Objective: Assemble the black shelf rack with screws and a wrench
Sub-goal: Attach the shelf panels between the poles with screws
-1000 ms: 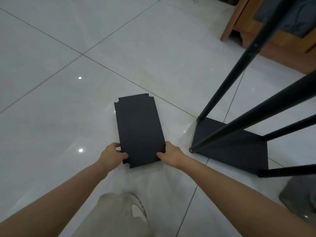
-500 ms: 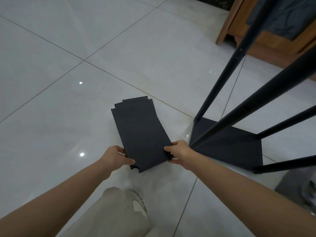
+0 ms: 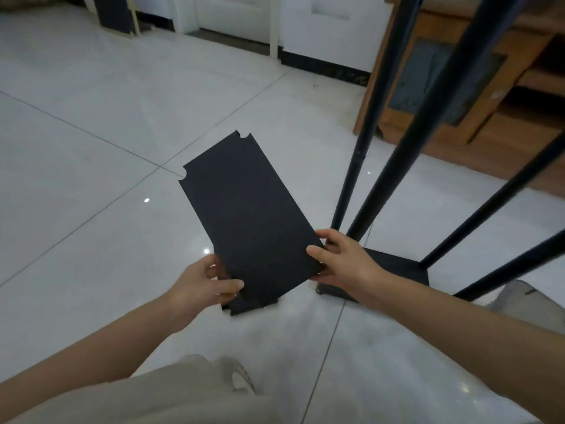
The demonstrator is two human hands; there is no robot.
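Observation:
A flat black shelf panel (image 3: pixel 247 215) with notched corners is lifted off the floor, tilted with its far end up and leftward. My left hand (image 3: pixel 203 284) grips its near left edge, thumb on top. My right hand (image 3: pixel 345 261) grips its near right edge, thumb on the top face. Just right of it stands the partly built rack: a black base shelf (image 3: pixel 394 270) on the floor with black poles (image 3: pixel 360 142) rising from its corners. No screws or wrench are visible.
Glossy white tiled floor (image 3: pixel 91 148) all around. A wooden cabinet (image 3: pixel 458 96) stands at the back right behind the poles. White doors and dark skirting run along the far wall. My trouser leg and shoe (image 3: pixel 241 381) are at the bottom centre.
The panel has come up from the floor in both hands and swung toward the rack. The view has tilted up, showing the far wall.

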